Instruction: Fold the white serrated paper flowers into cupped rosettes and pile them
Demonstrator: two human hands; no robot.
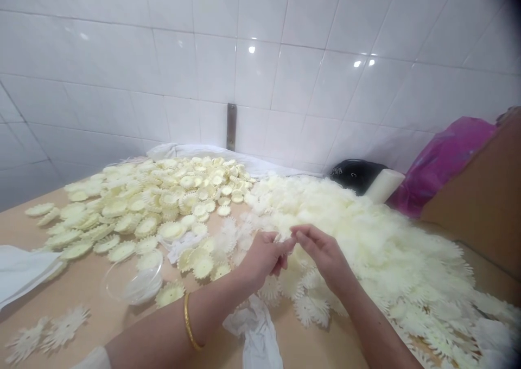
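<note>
My left hand [268,254] and my right hand [321,254] meet at the fingertips over the middle of the table. Both are closed in a pinch, and whatever sits between the fingers is too small or hidden to make out. Just behind and to the right spreads a big heap of thin, pale, fringed flower-shaped pieces [366,249]. On the left lies a heap of cupped, pale yellow flower-shaped pieces [158,198] with notched rims. A clear bowl [140,282] with something whitish in it stands left of my left forearm.
Crumpled white cloth [256,331] lies between my forearms. Two loose fringed pieces [65,328] rest at front left, near a white sheet [24,271]. At back right are a black bag [356,175], a white roll [385,185], a magenta bag [443,157] and a cardboard box [480,195]. Behind rises a tiled wall [260,76].
</note>
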